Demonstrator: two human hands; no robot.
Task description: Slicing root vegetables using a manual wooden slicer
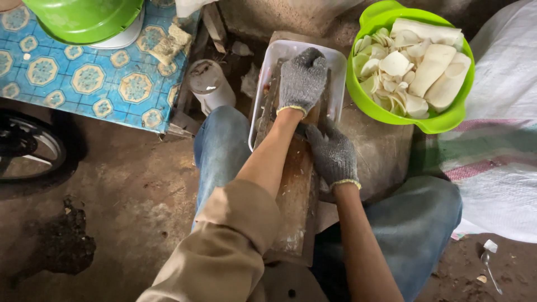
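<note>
Wooden slicer board (295, 196) runs lengthwise away, left hand (302, 78) pressing far end.

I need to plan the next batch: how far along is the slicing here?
Done: nothing sliced shows. In hand: the left hand presses on the wooden slicer over the white tray; the right hand steadies its edge. Left: peeled white roots fill the green bowl.

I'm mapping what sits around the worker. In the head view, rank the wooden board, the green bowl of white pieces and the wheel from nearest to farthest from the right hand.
From the right hand:
1. Wooden board, touching it, just left.
2. Green bowl of white pieces, upper right.
3. Wheel, far left edge.
</note>
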